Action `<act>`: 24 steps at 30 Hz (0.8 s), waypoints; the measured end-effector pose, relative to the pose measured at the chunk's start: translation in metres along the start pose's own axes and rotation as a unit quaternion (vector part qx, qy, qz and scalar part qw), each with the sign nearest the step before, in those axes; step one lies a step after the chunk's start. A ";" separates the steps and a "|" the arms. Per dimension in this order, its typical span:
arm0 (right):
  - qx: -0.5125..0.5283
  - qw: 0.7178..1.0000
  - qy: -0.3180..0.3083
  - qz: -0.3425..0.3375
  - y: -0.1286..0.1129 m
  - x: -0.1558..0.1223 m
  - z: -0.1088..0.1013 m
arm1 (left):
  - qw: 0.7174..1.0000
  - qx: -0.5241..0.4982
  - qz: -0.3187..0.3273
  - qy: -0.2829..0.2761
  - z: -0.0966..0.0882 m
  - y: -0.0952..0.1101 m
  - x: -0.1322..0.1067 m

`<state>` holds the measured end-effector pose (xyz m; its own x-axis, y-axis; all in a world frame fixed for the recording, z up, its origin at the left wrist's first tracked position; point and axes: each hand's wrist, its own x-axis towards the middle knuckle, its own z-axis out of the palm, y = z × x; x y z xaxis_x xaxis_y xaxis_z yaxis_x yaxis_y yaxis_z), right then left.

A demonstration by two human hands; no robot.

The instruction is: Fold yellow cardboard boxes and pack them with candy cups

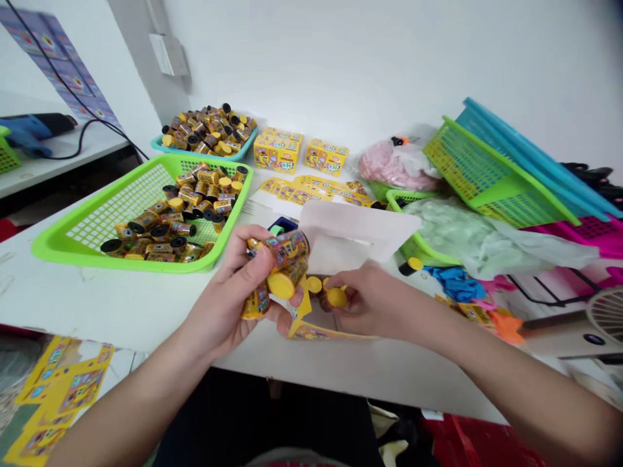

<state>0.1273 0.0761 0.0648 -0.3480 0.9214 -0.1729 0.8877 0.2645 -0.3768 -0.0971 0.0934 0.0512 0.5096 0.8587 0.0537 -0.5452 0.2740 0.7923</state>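
Observation:
Several small printed canisters with yellow or black caps are bunched in my left hand, its fingers wrapped round them. My right hand reaches into an open yellow carton and pinches a yellow-capped canister. Beside it, another yellow-capped canister sits inside the carton. The carton's white inner flap stands raised behind my hands. My right fingers hide part of the carton's inside.
A green basket of canisters stands left, with a teal tray of more behind. Two closed cartons and flat printed card lie at the back. Stacked baskets, a plastic bag and a small fan crowd the right.

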 end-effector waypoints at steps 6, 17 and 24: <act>0.026 0.999 0.027 -0.004 -0.003 0.015 0.010 | 0.997 0.022 -0.025 -0.074 0.004 -0.013 -0.008; 0.036 0.967 0.155 -0.201 -0.023 -0.035 -0.037 | 0.986 0.056 -0.083 -0.136 0.015 -0.012 -0.013; -0.047 0.989 0.070 -0.125 0.011 -0.021 -0.021 | 0.989 0.141 -0.018 -0.049 0.005 -0.007 -0.015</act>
<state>0.1506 0.0655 0.0832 -0.5201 0.8529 0.0448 0.8063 0.5076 -0.3035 -0.0974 0.0767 0.0477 0.5949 0.8008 0.0700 -0.3258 0.1606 0.9317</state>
